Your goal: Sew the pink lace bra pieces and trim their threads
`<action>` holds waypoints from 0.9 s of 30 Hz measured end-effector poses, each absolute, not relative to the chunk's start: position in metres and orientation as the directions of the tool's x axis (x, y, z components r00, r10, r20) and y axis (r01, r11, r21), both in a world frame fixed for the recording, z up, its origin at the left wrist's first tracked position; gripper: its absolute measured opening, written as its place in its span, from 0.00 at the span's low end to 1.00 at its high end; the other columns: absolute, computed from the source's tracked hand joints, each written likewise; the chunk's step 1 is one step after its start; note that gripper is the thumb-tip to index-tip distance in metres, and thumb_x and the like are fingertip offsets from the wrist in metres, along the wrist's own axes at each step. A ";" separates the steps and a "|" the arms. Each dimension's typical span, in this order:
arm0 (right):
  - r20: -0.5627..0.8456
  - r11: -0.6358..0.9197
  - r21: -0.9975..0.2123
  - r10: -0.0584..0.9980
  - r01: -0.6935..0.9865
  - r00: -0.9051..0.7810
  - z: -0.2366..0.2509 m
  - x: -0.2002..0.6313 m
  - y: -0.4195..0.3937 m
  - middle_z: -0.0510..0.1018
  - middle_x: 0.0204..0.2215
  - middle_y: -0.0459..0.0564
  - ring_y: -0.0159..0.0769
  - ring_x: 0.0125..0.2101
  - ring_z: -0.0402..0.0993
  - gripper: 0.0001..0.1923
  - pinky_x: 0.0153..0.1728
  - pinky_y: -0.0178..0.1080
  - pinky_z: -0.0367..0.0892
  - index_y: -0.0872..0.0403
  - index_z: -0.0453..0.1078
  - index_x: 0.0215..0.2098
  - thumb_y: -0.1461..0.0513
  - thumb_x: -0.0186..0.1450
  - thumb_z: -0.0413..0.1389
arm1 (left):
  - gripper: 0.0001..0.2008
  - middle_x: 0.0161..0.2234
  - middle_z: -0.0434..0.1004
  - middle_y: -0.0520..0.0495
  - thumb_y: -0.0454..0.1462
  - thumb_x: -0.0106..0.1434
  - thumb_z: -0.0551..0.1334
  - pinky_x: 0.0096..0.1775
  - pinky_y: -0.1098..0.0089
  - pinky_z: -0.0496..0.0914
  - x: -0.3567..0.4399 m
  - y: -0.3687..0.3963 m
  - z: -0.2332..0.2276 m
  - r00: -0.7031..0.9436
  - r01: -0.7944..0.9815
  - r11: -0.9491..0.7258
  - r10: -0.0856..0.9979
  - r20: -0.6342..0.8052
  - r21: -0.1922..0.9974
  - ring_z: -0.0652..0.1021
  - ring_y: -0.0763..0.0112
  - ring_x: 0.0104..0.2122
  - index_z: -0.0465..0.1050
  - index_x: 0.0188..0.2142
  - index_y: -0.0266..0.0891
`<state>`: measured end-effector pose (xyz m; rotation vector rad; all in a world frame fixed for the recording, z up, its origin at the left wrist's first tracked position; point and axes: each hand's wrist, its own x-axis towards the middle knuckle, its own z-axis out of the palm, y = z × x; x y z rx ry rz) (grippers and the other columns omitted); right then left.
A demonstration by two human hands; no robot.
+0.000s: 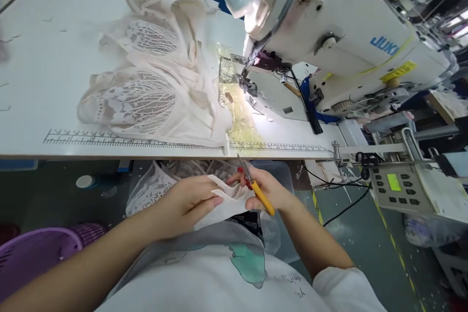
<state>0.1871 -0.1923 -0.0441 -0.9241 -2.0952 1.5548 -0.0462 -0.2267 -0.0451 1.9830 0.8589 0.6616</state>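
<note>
Just below the table's front edge, my left hand [193, 200] pinches a piece of white fabric [229, 208] between thumb and fingers. Small scissors [262, 198] with a yellow and red handle lie in my right hand [272, 187], their blades pointing up toward the table edge. The thumb of that hand also presses on the white fabric. On the table, to the upper left of my hands, lie cream lace bra pieces [142, 102], spread out beside the sewing machine's needle area.
A white sewing machine [329, 44] stands at the right of the table [54, 68]. A ruler strip [175, 145] runs along the front edge. A control box [397, 187] hangs at the right. A purple basket [44, 248] stands on the floor at the left; lace fabric [151, 190] lies below the table.
</note>
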 end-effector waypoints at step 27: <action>-0.500 -0.070 -0.670 0.778 0.739 -0.380 -0.062 0.190 -0.207 0.69 0.29 0.46 0.33 0.29 0.65 0.15 0.27 0.32 0.59 0.53 0.57 0.28 0.66 0.53 0.62 | 0.10 0.24 0.75 0.51 0.30 0.66 0.50 0.26 0.74 0.65 -0.005 -0.234 -0.053 0.641 0.405 -0.777 0.617 0.457 0.482 0.73 0.72 0.22 0.68 0.41 0.39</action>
